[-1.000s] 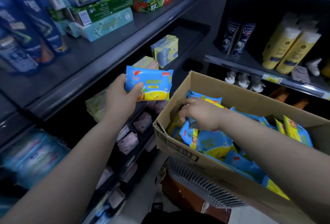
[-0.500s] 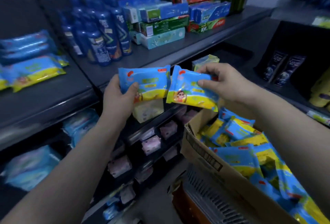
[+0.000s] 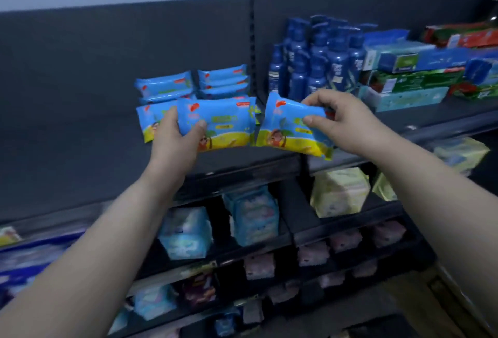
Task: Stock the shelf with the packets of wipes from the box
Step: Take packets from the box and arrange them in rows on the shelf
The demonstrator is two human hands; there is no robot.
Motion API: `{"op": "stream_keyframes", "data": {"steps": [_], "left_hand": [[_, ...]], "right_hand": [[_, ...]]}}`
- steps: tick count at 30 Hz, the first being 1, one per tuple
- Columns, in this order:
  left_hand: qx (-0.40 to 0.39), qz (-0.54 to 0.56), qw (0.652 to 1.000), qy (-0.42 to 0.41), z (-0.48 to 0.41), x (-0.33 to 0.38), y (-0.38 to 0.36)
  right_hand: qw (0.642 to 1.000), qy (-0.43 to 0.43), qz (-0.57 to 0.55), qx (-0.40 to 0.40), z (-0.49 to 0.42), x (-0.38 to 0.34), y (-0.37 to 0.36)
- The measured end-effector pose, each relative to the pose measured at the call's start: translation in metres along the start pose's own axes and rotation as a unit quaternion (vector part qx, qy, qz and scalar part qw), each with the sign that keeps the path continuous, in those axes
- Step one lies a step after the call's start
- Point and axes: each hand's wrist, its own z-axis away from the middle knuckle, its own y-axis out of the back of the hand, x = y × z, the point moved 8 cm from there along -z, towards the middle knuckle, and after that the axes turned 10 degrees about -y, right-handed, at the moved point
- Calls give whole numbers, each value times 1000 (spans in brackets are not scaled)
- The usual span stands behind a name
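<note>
Both hands loaded. Your left hand (image 3: 175,146) grips the left packet (image 3: 225,122), level, nearest the far stack (image 3: 167,86); right hand (image 3: 347,124) pinches the right packet (image 3: 285,128).

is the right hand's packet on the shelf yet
Not yet: the right hand pinches the packet, tilted, over the shelf.

Left grip (image 3: 175,143) and right grip (image 3: 342,122) have lifted their packets to the shelf (image 3: 242,161), right packet (image 3: 288,127) at 3 o'clock of left packet (image 3: 226,124).
</note>
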Motion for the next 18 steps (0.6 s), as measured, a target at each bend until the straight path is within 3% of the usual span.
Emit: {"op": "stream_keyframes", "data": {"steps": [7, 11, 15, 18], "left_hand": [[6, 15, 998, 60, -45, -66, 68], [-72, 32, 994, 76, -65, -87, 71], [-161, -66, 979, 102, -81, -105, 70], [-151, -140, 973, 101, -94, -114, 77]], "right_hand": [[998, 30, 56, -14, -75, -41, -79], [984, 56, 169, -7, -106, -46, -112], [957, 62, 274, -72, -120, -42, -132], [953, 69, 288, -64, -134, -41, -138]]}}
